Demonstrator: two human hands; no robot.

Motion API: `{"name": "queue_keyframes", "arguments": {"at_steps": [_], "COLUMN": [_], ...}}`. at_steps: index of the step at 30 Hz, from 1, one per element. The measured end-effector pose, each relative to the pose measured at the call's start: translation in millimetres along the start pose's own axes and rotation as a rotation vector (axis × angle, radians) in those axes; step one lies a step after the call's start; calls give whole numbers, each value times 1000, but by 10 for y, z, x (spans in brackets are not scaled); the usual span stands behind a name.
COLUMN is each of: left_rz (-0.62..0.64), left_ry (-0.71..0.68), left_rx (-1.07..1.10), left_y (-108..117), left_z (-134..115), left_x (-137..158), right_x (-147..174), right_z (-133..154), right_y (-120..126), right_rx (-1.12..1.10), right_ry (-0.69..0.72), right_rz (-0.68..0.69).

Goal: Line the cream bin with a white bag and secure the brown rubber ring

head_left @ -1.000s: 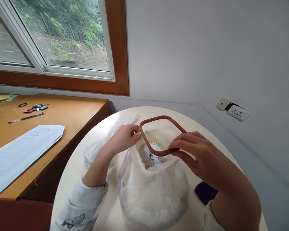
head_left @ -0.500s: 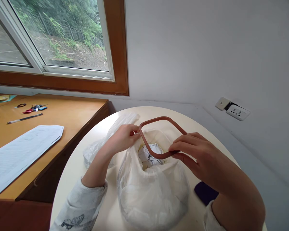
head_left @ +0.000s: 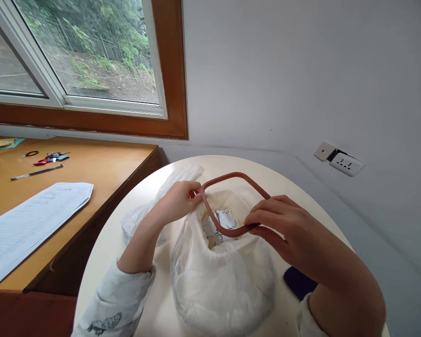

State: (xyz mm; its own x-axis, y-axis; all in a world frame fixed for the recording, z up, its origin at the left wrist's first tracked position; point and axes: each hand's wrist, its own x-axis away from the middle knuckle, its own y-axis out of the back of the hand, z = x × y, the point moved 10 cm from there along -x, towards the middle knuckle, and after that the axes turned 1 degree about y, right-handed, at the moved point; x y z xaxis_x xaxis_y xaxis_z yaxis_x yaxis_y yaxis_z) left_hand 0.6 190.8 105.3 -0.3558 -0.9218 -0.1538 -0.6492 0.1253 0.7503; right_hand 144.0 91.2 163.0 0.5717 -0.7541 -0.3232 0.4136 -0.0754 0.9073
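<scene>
White plastic is bunching at my left hand [head_left: 178, 201], its thumb and fingers closing in a narrow pinch on the rim of the bag [head_left: 224, 281]; were that slipping, the mouth could be sagging over the crumpled paper [head_left: 228, 218]. Above the opening, a tilted brown frame [head_left: 231, 231] is hanging from my right hand [head_left: 280, 217], which is gripping its near right side, knuckles up.
</scene>
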Motion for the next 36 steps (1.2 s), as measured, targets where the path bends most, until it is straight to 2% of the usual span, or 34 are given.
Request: {"name": "queue_keyframes", "arguments": {"at_steps": [5,8,10,13,17,20,22,24,28,31,36], "left_rz": [-121,-129,-150,-259,-419,-483,-511,-517,-468,-450,-422], "left_ry": [-114,-220,-233,-199,-190,-241,-314,-395,-523,-618,-700], "left_rx": [137,166,181,188,83,-28,-89,-135,-240,-310,-335], "left_y": [233,318,361,461,585,632,641,616,453,322,213], "left_z": [-88,-207,-225,-193,-226,-338,-452,-574,-793,-937,-1063], "left_x": [52,104,127,161,238,299,349,399,463,517,570], "right_x": [-13,-22,-32,-42,-43,-22,-7,-39,-172,-225,-224], "right_z": [81,90,55,-60,-250,-318,-267,-148,73,91,-3], "right_y": [42,91,139,251,344,373,392,357,166,102,130], "right_rx": [-68,-123,-139,-105,23,49,30,0,-73,-101,-149], "right_ry": [51,64,64,34,-105,-212,-214,-153,-28,-16,-51], "right_rz": [-14,-59,-126,-299,-491,-567,-613,-597,-460,-446,-488]}}
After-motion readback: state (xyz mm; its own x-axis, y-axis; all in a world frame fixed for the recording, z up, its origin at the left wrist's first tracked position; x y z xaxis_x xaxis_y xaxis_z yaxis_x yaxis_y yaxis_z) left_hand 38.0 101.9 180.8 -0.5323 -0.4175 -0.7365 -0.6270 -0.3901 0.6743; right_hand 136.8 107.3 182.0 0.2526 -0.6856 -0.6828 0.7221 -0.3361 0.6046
